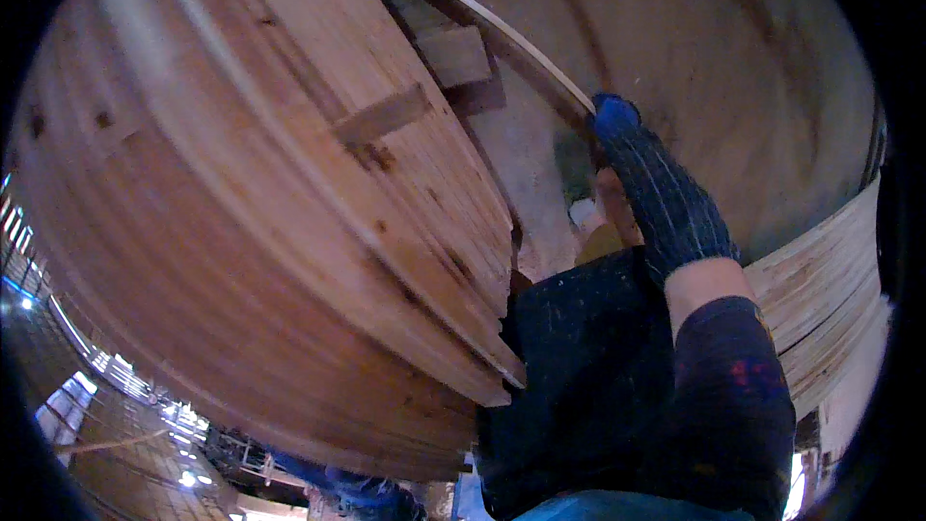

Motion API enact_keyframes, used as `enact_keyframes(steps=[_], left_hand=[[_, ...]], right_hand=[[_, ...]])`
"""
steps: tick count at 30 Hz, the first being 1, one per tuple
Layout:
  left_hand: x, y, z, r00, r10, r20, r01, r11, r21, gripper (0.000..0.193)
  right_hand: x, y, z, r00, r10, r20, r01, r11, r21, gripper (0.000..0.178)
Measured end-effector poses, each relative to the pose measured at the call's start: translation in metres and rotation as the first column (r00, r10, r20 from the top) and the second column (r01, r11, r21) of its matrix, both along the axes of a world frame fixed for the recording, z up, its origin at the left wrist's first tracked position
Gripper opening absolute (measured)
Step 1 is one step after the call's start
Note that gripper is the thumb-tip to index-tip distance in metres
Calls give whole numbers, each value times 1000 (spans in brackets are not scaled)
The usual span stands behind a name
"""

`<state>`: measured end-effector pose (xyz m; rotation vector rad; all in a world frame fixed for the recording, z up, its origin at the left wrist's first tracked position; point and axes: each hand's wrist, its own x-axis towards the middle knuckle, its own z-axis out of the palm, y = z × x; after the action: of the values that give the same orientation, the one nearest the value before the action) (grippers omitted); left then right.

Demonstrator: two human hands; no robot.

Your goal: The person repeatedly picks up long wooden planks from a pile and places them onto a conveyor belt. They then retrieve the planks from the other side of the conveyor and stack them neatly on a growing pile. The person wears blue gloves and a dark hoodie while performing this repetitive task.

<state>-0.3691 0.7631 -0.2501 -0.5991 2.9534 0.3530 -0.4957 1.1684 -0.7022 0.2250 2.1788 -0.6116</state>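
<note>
My right hand [666, 188], in a dark striped work glove with blue fingertips, is closed on the edge of a large brown wooden sheet [714, 58]. The sheet's pale, thin edge curves from the top of the view down to my fingertips. Just left of my hand is a narrow gap, with the floor showing through it. Beyond that gap lies a stack of reddish-brown wooden boards [260, 232], with a short piece of wood [383, 114] on its top near the edge. My left hand is out of view.
A wooden block [455, 56] sits in the gap between the boards and the sheet. Pale stacked sheets [820, 280] stand to the right of my forearm. My dark apron [588, 347] hangs close to the stack's near corner. Blue cloth [357, 492] shows at the lower edge.
</note>
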Motion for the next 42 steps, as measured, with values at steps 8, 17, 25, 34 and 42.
enact_keyframes(steps=[8, 17, 25, 34, 42], left_hand=[[-6, -13, 15, 994, 106, -23, -105, 994, 30, 83], [-111, 65, 106, 939, 252, -235, -58, 787, 614, 91], [-215, 21, 143, 697, 716, 38, -296, 239, 925, 78], [-217, 34, 78, 779, 594, -201, -472, 767, 435, 63], [-356, 129, 141, 678, 688, 257, -683, 461, 567, 58]], right_hand=[[0, 37, 193, 884, -448, -134, 430, 891, -147, 37], [-79, -110, 430, 763, -638, 109, 439, 386, -811, 20], [-162, -183, 544, 949, -125, 289, 313, 294, -903, 50], [-649, -101, 420, 696, -145, -703, 51, 987, -153, 89], [-735, -86, 348, 843, -494, 211, 516, 636, -573, 49]])
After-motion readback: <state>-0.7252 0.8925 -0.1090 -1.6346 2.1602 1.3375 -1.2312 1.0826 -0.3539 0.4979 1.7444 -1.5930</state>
